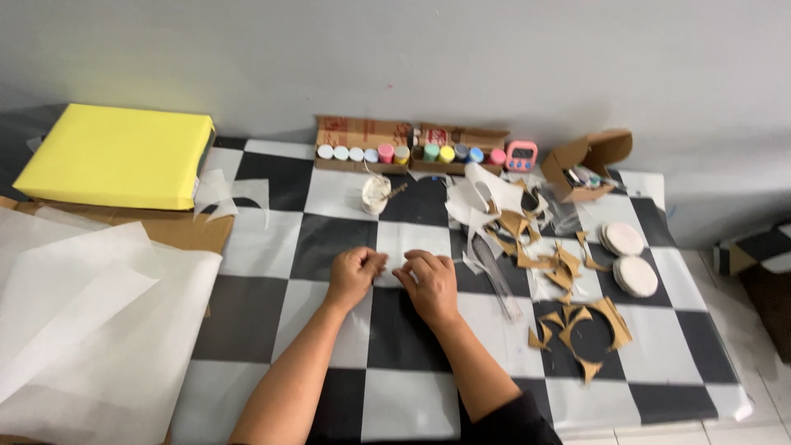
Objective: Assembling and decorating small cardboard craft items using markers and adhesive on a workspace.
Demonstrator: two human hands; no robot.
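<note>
While both my hands rest close together on the black-and-white checkered counter (272,321), my left hand (354,276) and right hand (430,284) curl their fingers down onto a small pale translucent paper piece (394,268) between them. Fingers look bent and pinching its edges, though the view is too small to be sure. Just right of my right hand lies a clear plastic ruler (503,288), then brown cardboard offcuts (577,317). Two stacks of white round discs (630,259) sit further right. At the far edge: a row of small paint pots in a cardboard box (412,152). Left: large translucent paper sheets (82,313) and a yellow flat box (115,156).
</note>
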